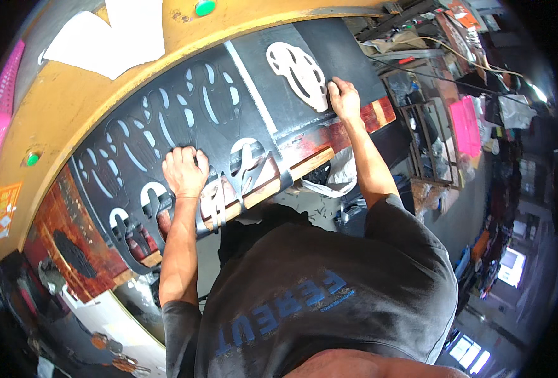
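Note:
A black sheet (253, 94) lies across the work table, with rows of curved slots and sole-like outlines cut through its left half. My left hand (186, 170) rests on the cut part near its front edge, fingers curled down against the sheet; the fingertips are hidden. On the uncut right part lies a cream sole-shaped plate (299, 75) with long slots. My right hand (344, 99) is just right of its narrow end, fingers bent in and low on the sheet. Whether it touches the plate, I cannot tell. Cut loops of sheet hang over the front edge.
A yellow machine beam (184, 31) with green buttons (205, 7) arches over the far side. White paper (105, 44) hangs on it. The table's reddish wooden edge (310, 142) runs in front of me. An open white bag (339, 176) hangs below. A metal rack (420, 142) stands right.

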{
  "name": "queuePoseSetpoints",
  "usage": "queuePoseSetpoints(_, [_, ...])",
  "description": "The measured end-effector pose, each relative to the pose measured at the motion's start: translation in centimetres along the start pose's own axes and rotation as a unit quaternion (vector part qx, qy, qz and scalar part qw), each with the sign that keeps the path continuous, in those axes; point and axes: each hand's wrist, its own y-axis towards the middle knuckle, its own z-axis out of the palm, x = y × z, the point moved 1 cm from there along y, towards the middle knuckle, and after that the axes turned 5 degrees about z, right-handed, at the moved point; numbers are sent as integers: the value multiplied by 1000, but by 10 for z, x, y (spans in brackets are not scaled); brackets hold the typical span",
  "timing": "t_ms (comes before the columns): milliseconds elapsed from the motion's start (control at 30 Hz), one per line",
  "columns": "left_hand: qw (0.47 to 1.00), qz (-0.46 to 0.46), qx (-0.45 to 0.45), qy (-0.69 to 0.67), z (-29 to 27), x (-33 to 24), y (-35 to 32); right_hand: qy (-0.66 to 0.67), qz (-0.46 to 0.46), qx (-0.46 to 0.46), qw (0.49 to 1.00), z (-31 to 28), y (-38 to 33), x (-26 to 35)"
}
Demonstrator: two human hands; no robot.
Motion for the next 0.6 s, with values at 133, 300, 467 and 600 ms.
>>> queuePoseSetpoints(133, [1000, 10, 9, -19, -2, 4, 0, -1, 15, 127, 992, 0, -4, 23])
queuePoseSetpoints(300, [998, 29, 14, -55, -6, 9, -1, -108, 74, 202, 971, 23, -2, 63])
queuePoseSetpoints(467, [996, 34, 21, -80, -9, 13, -2, 3, 145, 99, 985, 15, 4, 33])
queuePoseSetpoints(600, [995, 35, 16, -88, -9, 14, -2, 1, 169, 107, 980, 14, -8, 15])
